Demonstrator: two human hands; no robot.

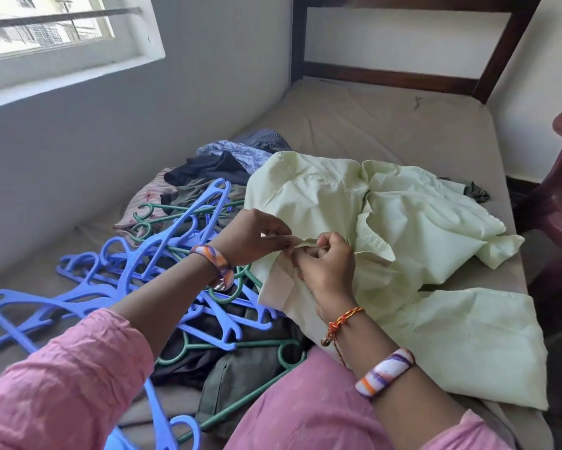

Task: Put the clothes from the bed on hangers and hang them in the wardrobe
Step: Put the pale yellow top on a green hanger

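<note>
Head view, looking down on the bed [387, 118] with its beige fitted sheet, and right in the middle lies the pale green cotton shirt [403, 228], rumpled and spread across the mattress. Both hands are working at the near edge of that shirt. Left hand [252, 233], fingers [281, 244] curled in a pinch on a small fold of the green fabric. Right hand [328, 266] meets it, thumb and fingers clenched on the same fold, the two hands touching at the fingertips. What the fold is exactly, collar or placket, is too small to tell.

Left of the shirt, a tangle of blue plastic hangers [117, 280] sprawls over the sheet, and thin green plastic hangers [175, 212] are threaded through that heap, some poking out just beside the shirt's edge. Beyond the hangers, on the far left side of the shirt, a pile of dark and patterned clothes [227, 164] sits against the grey wall. Nearer than the shirt, a dark olive garment [240, 375] lies under the hangers.

Striped bangles on each wrist, a red-and-yellow thread on the right one, pink sleeves [62, 384] at the bottom. Past the shirt stands the dark wooden headboard [403, 79].
</note>
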